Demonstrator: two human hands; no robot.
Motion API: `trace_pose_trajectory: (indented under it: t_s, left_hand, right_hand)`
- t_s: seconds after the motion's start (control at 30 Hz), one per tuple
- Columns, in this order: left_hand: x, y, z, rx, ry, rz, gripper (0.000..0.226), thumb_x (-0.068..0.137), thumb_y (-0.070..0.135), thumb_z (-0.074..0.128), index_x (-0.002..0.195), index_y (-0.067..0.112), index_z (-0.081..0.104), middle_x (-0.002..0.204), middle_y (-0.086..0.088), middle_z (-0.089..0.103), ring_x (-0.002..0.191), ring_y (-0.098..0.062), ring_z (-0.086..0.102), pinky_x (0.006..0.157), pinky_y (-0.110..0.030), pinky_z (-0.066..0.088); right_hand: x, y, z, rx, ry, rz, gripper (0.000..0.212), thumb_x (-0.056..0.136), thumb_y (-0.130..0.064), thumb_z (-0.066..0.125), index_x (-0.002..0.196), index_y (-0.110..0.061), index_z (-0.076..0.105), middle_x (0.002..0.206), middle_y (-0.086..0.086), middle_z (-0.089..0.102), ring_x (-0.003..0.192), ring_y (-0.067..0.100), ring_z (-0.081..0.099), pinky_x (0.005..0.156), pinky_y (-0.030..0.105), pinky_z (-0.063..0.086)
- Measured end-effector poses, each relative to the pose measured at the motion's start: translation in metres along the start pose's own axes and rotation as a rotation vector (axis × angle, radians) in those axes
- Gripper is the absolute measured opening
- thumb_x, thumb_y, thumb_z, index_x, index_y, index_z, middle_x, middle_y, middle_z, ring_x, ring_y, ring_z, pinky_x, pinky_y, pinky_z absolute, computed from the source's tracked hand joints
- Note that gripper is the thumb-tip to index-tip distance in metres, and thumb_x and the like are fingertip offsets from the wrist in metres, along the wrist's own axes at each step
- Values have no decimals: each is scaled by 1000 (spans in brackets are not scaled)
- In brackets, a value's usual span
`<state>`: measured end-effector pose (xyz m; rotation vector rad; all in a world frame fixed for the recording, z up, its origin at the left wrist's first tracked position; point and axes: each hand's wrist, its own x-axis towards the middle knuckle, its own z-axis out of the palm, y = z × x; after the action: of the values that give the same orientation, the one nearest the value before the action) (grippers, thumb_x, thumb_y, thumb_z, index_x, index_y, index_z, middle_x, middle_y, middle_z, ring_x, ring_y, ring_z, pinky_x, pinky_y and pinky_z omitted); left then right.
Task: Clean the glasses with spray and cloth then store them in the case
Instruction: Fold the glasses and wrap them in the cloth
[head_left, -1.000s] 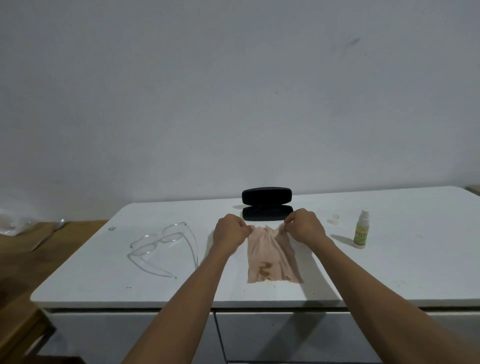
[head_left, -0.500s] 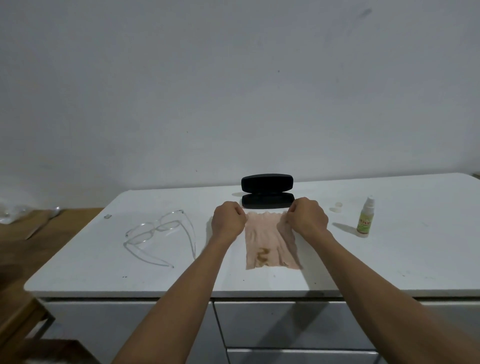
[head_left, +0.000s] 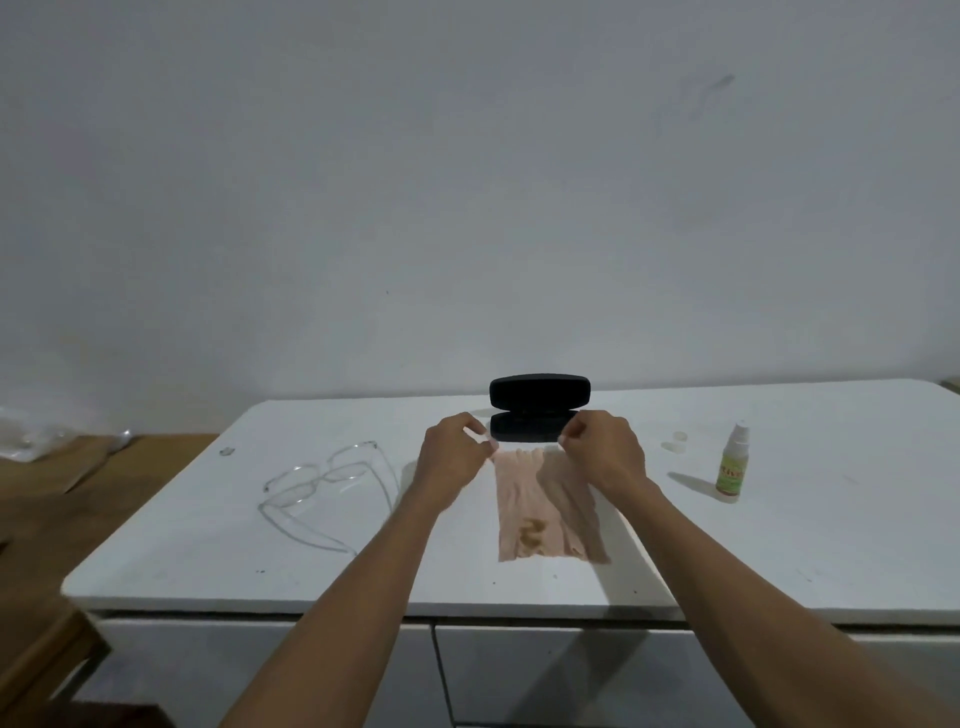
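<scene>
A pink cloth lies spread on the white table, its far edge just in front of the open black glasses case. My left hand pinches the cloth's far left corner and my right hand pinches its far right corner. Clear-framed glasses lie on the table to the left of my left arm, temples unfolded. A small spray bottle with a green label stands upright to the right, with its cap off.
Two small clear caps lie left of the bottle. White drawers run under the table's front edge. A wooden surface with crumpled plastic adjoins the table on the left. A plain wall stands close behind the case.
Both hands stayed at the cloth's far corners and loosened from fists into fingertip pinches. The cloth lies flatter and more spread out. The camera view shifted slightly.
</scene>
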<state>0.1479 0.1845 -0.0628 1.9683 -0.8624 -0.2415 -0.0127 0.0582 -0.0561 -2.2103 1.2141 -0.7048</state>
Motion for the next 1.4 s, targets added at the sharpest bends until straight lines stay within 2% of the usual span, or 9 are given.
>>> trace_pose_trajectory:
  t_s: [0.13, 0.27, 0.47, 0.6, 0.8, 1.0, 1.2, 1.33, 1.4]
  left_hand:
    - [-5, 3, -49, 25, 97, 106, 9, 83, 17, 76, 89, 11, 72, 58, 8, 58, 55, -9, 55, 63, -26, 47]
    - [-19, -11, -102, 105, 182, 96, 5, 83, 20, 74, 83, 15, 74, 57, 8, 60, 55, -11, 57, 64, -27, 50]
    - [-54, -55, -174, 400, 203, 98, 13, 88, 18, 66, 92, 24, 77, 97, 5, 72, 102, -18, 61, 86, -35, 53]
    - [-76, -80, -202, 624, 115, 111, 31, 88, 7, 60, 101, 30, 76, 111, 0, 65, 109, -22, 52, 91, -37, 48]
    - [-90, -97, -201, 866, 46, 302, 17, 88, 28, 71, 104, 29, 76, 115, -1, 62, 109, -24, 54, 90, -37, 44]
    - [-83, -97, -198, 876, 315, 492, 7, 75, 16, 85, 78, 20, 81, 77, -4, 70, 74, -29, 63, 57, -38, 49]
    - [-72, -66, -189, 571, 460, 343, 12, 86, 23, 75, 95, 18, 81, 85, -3, 77, 90, -26, 62, 81, -36, 44]
    - [-63, -36, -165, 378, 380, 257, 12, 86, 24, 75, 96, 19, 81, 86, 0, 77, 93, -21, 61, 83, -33, 43]
    - [-56, -21, -147, 334, 329, 246, 12, 85, 22, 76, 95, 18, 81, 88, -1, 78, 93, -23, 65, 84, -37, 49]
  right_hand:
    - [-7, -34, 13, 129, -106, -194, 12, 89, -14, 69, 93, -22, 77, 78, -12, 67, 83, 14, 65, 72, 31, 53]
    - [-23, -84, 38, 147, -265, -343, 13, 87, -13, 72, 94, -21, 78, 73, -6, 67, 73, 11, 64, 71, 25, 49]
    - [-42, -130, 72, 6, -412, -483, 37, 90, 0, 56, 100, -25, 81, 92, 1, 68, 68, 7, 59, 62, 23, 44]
    - [-48, -137, 86, -125, -414, -551, 45, 87, 5, 52, 103, -24, 82, 94, -1, 71, 90, 21, 68, 79, 33, 56]
    - [-58, -130, 97, -47, -301, -576, 36, 85, 6, 58, 101, -15, 83, 88, 2, 80, 86, 20, 72, 83, 31, 55]
    - [-60, -129, 89, 181, -173, -557, 23, 90, 0, 67, 102, -12, 84, 95, 7, 82, 89, 18, 74, 82, 26, 52]
    - [-50, -130, 60, 365, -67, -499, 10, 93, -10, 72, 96, -10, 81, 75, -9, 70, 60, 14, 58, 54, 10, 40]
    - [-39, -113, 37, 397, -10, -439, 11, 94, -12, 68, 98, -13, 79, 84, 1, 76, 65, 19, 64, 69, 31, 56]
    - [-33, -96, 23, 394, 25, -397, 13, 94, -11, 67, 99, -14, 79, 89, 3, 77, 79, 18, 70, 76, 25, 58]
